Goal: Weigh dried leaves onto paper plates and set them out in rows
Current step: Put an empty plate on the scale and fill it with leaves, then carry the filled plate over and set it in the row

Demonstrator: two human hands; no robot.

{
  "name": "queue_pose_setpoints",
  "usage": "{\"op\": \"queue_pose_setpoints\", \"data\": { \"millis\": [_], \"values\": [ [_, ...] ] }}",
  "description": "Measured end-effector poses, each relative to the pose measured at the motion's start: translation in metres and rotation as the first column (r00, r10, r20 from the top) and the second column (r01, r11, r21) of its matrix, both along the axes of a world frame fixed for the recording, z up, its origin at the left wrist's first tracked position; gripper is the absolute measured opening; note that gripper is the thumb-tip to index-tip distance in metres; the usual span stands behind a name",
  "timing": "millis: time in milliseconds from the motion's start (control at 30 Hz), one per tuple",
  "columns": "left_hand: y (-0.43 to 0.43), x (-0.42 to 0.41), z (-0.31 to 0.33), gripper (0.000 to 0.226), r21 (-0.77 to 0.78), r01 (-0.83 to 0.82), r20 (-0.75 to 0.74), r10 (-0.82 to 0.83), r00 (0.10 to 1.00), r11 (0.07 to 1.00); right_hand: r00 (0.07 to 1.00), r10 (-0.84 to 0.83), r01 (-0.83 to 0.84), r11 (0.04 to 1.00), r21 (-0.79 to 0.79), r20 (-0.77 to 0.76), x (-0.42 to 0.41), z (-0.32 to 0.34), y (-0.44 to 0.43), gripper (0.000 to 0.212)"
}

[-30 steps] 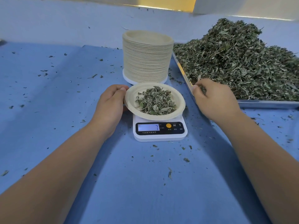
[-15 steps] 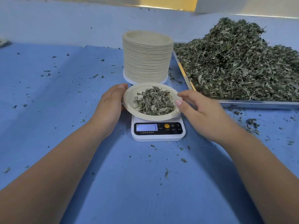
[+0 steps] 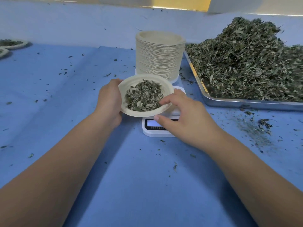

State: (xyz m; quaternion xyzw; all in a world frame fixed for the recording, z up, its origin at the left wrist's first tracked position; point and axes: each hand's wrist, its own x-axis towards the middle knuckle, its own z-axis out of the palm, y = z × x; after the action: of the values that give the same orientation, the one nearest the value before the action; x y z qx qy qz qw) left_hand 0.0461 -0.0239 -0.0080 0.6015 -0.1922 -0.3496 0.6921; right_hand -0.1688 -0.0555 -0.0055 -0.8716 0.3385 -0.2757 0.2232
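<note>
A cream paper plate (image 3: 125,89) with a small heap of dried leaves (image 3: 142,95) is tilted and sits left of the white digital scale (image 3: 154,130), partly overhanging it. My left hand (image 3: 109,102) holds the plate's left rim. My right hand (image 3: 185,115) pinches the right rim, fingers lying over the edge onto the leaves and thumb below. That hand hides most of the scale's display. A tall stack of empty paper plates (image 3: 159,59) stands just behind.
A steel tray (image 3: 246,104) at the right holds a big pile of dried leaves (image 3: 246,63). Two filled plates (image 3: 11,43) lie at the far left edge. Leaf crumbs (image 3: 262,124) are scattered over the blue cloth, thickest right of the scale.
My right hand left the tray's leaf pile and took the plate's right rim. The plate came off the scale's platform, moved left and tilted.
</note>
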Motion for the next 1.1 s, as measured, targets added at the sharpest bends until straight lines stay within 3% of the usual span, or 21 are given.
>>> {"op": "queue_pose_setpoints", "data": {
  "millis": [133, 367, 467, 567, 667, 767, 933, 1100],
  "values": [
    [0.009, 0.012, 0.001, 0.03, 0.039, -0.067, -0.03, 0.068, 0.997, 0.997, 1.0, 0.004, -0.005, 0.999, -0.046, -0.01, 0.015, 0.001, 0.01, 0.031],
    [0.046, 0.076, 0.005, 0.021, 0.062, -0.266, -0.018, 0.267, 0.963, 0.962, 0.997, 0.063, -0.066, 0.994, -0.082, -0.034, 0.088, 0.006, 0.034, 0.034],
    [0.069, 0.114, 0.003, 0.015, 0.08, -0.355, 0.049, 0.352, 0.935, 0.931, 0.995, 0.097, -0.1, 0.993, -0.065, -0.037, 0.138, 0.005, 0.042, 0.035],
    [0.092, 0.154, -0.001, 0.011, 0.126, -0.31, 0.163, 0.289, 0.944, 0.942, 0.991, 0.13, -0.129, 0.991, 0.031, -0.027, 0.191, -0.003, 0.047, 0.032],
    [0.111, 0.193, -0.01, 0.029, 0.201, -0.28, 0.305, 0.212, 0.928, 0.939, 0.987, 0.158, -0.156, 0.985, 0.073, -0.015, 0.24, -0.015, 0.048, 0.029],
    [0.125, 0.231, -0.017, 0.042, 0.239, -0.361, 0.518, 0.196, 0.832, 0.901, 0.985, 0.17, -0.17, 0.982, 0.086, 0.005, 0.287, -0.026, 0.044, 0.03],
    [0.127, 0.304, -0.023, 0.045, 0.315, -0.398, 0.704, 0.069, 0.707, 0.862, 0.984, 0.175, -0.176, 0.983, 0.052, 0.013, 0.366, -0.037, 0.024, 0.033],
    [0.108, 0.368, -0.013, 0.034, 0.417, -0.406, 0.879, -0.248, 0.406, 0.813, 0.988, 0.154, -0.155, 0.988, -0.025, -0.031, 0.454, -0.038, -0.019, 0.04]
  ]
}}
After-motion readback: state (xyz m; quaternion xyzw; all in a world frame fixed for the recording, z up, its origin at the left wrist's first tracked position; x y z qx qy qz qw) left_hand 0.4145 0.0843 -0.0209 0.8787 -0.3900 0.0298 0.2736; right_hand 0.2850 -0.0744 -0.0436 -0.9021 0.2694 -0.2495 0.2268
